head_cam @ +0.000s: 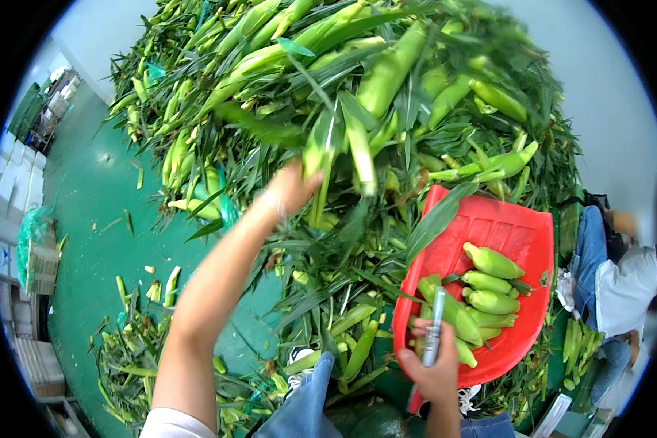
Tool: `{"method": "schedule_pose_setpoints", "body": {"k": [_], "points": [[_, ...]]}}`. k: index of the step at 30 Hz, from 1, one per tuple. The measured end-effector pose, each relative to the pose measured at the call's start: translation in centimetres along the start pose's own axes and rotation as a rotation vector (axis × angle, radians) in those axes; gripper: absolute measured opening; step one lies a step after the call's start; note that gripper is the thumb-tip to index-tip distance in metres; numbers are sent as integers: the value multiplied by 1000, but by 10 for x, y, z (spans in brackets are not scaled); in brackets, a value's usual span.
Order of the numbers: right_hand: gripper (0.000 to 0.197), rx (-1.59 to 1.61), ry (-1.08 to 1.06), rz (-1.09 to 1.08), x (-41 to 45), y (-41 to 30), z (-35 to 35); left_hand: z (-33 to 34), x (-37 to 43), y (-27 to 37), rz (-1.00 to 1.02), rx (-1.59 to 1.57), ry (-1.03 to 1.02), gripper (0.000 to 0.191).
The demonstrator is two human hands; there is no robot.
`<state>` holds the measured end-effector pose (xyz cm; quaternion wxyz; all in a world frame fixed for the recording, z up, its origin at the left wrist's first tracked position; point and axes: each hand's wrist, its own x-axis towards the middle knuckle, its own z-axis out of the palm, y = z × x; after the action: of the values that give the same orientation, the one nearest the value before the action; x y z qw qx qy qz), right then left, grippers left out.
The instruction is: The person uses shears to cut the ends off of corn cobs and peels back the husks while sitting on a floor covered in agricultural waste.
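At the near side of a large heap of unshucked corn (pixel 252 60), my left hand (pixel 294 188) is closed on a green corn ear (pixel 320 145) with long leaves. The hand and the ear are blurred by motion. My right hand (pixel 435 358) grips a knife (pixel 436 323), its silvery blade pointing up and away from me; a red part of it shows below the palm. This hand is over the left edge of a red plastic scoop-shaped bin (pixel 493 219). Several trimmed green ears (pixel 493 301) lie inside the bin, and a long leaf (pixel 441 219) hangs across its rim.
Loose husks and leaves (pixel 128 356) litter the green floor (pixel 98 180) at the left. White boxes (pixel 19 175) line the far left side, with green netting (pixel 32 235) over one. A seated person (pixel 624 284) is at the right, near another pile of ears (pixel 577 347).
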<state>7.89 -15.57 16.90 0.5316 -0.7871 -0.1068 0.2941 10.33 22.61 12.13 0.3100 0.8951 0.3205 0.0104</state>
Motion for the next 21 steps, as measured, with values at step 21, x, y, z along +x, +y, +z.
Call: {"method": "schedule_pose_setpoints", "body": {"k": [21], "points": [[52, 211, -400, 50, 47, 34, 95, 24, -209, -38, -316, -1150, 15, 33]]}}
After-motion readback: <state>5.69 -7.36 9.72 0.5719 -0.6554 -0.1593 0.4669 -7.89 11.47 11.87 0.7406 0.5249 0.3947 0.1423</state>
